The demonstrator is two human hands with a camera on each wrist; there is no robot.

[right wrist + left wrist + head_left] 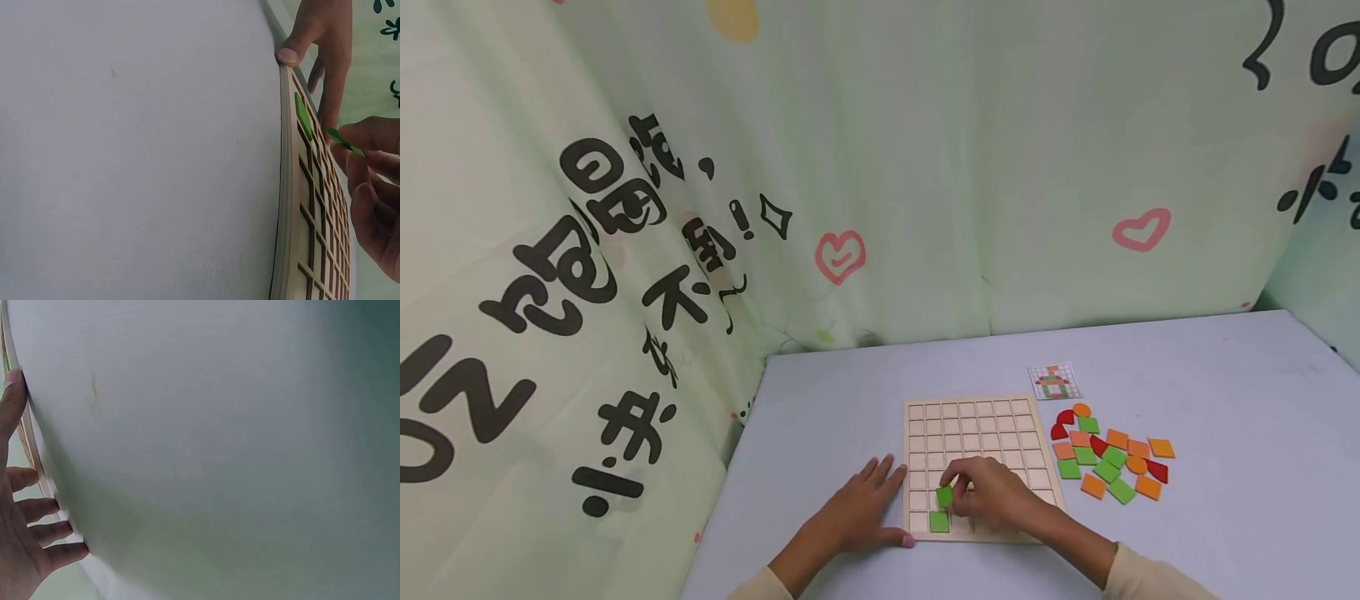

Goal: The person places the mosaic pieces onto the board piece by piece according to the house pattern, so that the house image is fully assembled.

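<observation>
The right hand [996, 493] pinches a green tile [944, 497] over the near left of a wooden grid board [955, 411], just beyond a second green tile [939, 522], while the spread left hand [865, 507], holding nothing, touches the board's left edge.

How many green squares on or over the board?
2: one green square in the bottom row of the board, another green square pinched in the right hand, which may hide more.

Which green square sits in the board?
The green square in the bottom row, second cell from left; another is pinched by the right hand, the rest lie right of the board.
</observation>
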